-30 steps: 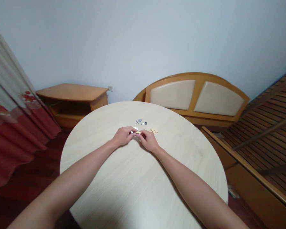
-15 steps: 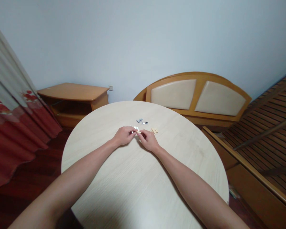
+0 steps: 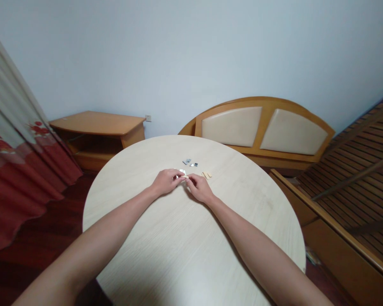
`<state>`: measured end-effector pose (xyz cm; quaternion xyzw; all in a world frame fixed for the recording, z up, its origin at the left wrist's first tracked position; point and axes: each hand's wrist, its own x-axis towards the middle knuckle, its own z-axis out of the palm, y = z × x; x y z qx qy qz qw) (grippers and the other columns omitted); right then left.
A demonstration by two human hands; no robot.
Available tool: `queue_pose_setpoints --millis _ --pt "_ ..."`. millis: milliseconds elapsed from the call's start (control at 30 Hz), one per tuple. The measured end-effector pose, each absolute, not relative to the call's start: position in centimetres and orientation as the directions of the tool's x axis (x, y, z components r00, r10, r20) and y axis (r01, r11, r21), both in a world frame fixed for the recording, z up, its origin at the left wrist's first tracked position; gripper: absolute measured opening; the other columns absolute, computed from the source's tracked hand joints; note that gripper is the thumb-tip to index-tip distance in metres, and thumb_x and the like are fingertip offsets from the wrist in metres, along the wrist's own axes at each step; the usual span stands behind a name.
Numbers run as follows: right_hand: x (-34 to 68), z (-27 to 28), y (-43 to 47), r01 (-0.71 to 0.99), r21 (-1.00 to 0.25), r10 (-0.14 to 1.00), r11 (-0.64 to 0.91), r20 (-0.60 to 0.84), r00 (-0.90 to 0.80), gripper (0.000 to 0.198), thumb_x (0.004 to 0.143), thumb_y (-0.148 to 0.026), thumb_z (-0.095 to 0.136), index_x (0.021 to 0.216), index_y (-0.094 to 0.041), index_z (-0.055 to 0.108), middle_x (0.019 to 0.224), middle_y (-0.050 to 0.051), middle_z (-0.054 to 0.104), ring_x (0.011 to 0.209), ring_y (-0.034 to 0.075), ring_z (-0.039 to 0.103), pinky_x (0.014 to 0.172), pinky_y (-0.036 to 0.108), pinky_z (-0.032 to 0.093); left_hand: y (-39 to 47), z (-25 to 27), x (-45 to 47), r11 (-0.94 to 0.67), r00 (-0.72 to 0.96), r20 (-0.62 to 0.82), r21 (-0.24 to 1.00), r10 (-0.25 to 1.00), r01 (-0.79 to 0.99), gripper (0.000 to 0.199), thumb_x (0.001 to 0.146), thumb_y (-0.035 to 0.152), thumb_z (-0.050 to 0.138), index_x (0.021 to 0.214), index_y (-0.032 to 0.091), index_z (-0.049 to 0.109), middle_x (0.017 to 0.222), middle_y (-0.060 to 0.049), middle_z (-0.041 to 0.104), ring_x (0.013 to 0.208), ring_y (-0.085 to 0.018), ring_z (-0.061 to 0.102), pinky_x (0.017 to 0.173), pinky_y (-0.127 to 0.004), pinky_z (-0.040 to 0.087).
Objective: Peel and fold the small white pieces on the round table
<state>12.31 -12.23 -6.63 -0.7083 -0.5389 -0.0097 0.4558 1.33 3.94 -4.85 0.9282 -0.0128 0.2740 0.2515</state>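
Note:
My left hand [image 3: 166,181] and my right hand [image 3: 199,187] meet near the middle of the round table [image 3: 178,238]. Between their fingertips they pinch a small beige piece [image 3: 185,177], mostly covered by the fingers; it looks like a toy building brick. Just past my right hand lie several beige pieces [image 3: 207,174]. Beyond the fingers are grey pieces [image 3: 187,161], a dark square piece [image 3: 195,164] and some small white pieces [image 3: 182,171], partly hidden behind my left hand.
A wooden cabinet [image 3: 98,123] stands at the back left, beside a red and white curtain [image 3: 25,170]. Behind the table is a bed headboard [image 3: 264,127]. A slatted bed frame [image 3: 354,182] fills the right side. A wall socket [image 3: 148,118] sits above the cabinet's edge.
Both hands stay in almost the same spot, still pinching the small beige piece. The fingertips have shifted very slightly around it. The loose pieces lie as before.

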Motion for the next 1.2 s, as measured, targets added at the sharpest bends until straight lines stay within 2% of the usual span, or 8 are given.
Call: queue_pose_setpoints --millis 300,733,900,1067,1200 --pt "12.37 -6.61 -12.23 0.793 -0.608 0.747 -0.030 0.514 0.422 0.027 0.095 -0.036 0.051 0.090 -0.017 0.070 0.072 0.003 0.067 0.063 0.015 0.056 0.061 0.026 0.040 4.19 -4.98 1.38 -0.880 0.859 0.509 0.431 0.055 -0.200 0.027 0.095 0.037 0.055 0.106 0.021 0.074 0.099 -0.005 0.076 0.085 -0.017 0.068 0.079 -0.029 0.050" --pt "12.81 -7.11 -12.09 0.764 -0.643 0.756 -0.040 0.481 0.445 0.027 0.095 -0.034 0.051 0.097 -0.016 0.071 0.079 0.004 0.070 0.068 0.015 0.059 0.064 0.026 0.043 4.04 -4.92 1.43 -0.883 0.858 0.513 0.420 0.040 -0.210 0.027 0.094 0.032 0.054 0.107 0.020 0.074 0.099 -0.006 0.076 0.086 -0.017 0.068 0.080 -0.029 0.051" --pt "12.76 -7.08 -12.05 0.771 -0.636 0.746 -0.040 0.494 0.447 0.028 0.096 -0.036 0.050 0.096 -0.016 0.071 0.079 0.004 0.070 0.068 0.016 0.059 0.065 0.026 0.043 3.94 -4.93 1.39 -0.882 0.857 0.509 0.438 0.083 -0.174 0.027 0.094 0.032 0.055 0.108 0.021 0.074 0.105 -0.006 0.076 0.086 -0.017 0.069 0.082 -0.029 0.052" --pt "12.64 -6.92 -12.06 0.784 -0.621 0.739 0.004 0.530 0.416 0.029 0.098 -0.036 0.048 0.103 -0.018 0.070 0.093 0.008 0.073 0.080 0.018 0.064 0.074 0.029 0.048 3.99 -4.99 1.41 -0.881 0.869 0.473 0.461 0.143 -0.106 0.032 0.096 0.040 0.052 0.111 0.022 0.074 0.110 -0.006 0.075 0.091 -0.019 0.069 0.082 -0.030 0.052" --pt "12.75 -7.04 -12.03 0.787 -0.616 0.734 0.025 0.546 0.404 0.026 0.098 -0.032 0.049 0.107 -0.019 0.069 0.104 0.009 0.074 0.092 0.021 0.066 0.084 0.032 0.049 4.00 -4.87 1.43 -0.873 0.874 0.466 0.473 0.137 -0.115 0.032 0.098 0.041 0.049 0.106 0.023 0.074 0.108 -0.005 0.076 0.095 -0.020 0.069 0.084 -0.030 0.051"
